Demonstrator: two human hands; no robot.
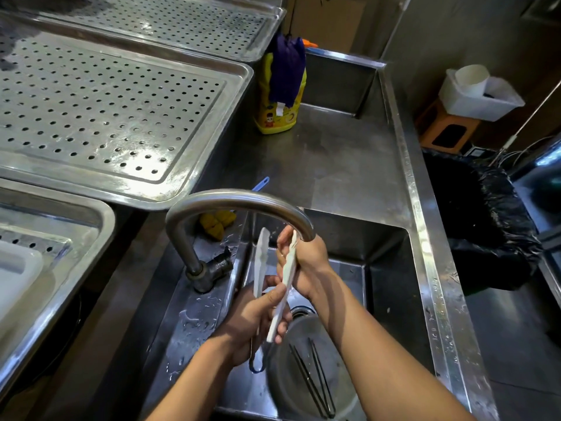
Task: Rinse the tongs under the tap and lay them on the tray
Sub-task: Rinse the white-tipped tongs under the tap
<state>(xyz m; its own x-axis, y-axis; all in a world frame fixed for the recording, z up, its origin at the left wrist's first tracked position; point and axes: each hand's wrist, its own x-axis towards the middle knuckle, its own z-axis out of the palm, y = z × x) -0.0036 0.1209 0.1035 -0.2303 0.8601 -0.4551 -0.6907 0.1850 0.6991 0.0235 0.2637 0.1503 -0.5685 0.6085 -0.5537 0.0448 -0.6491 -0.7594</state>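
Steel sink (388, 268): my left hand (252, 323) grips the tongs (261, 262) low, my right hand (306, 259) clasps one blade, tips pointing far under the tap (236, 199); tray (209, 153) far left.

tongs (287, 279): matt white plastic | tray (121, 117): glossy perforated metal (wet) | tap (236, 200): brushed metal

My surface (334, 165) is stainless steel with a raised rim, and light glints off it. Steel wall panels (449, 34) stand behind. On the dark floor (516, 344) to my right are a bin (473, 208) lined in black and an orange stool (446, 129) bearing a white tub (482, 98).
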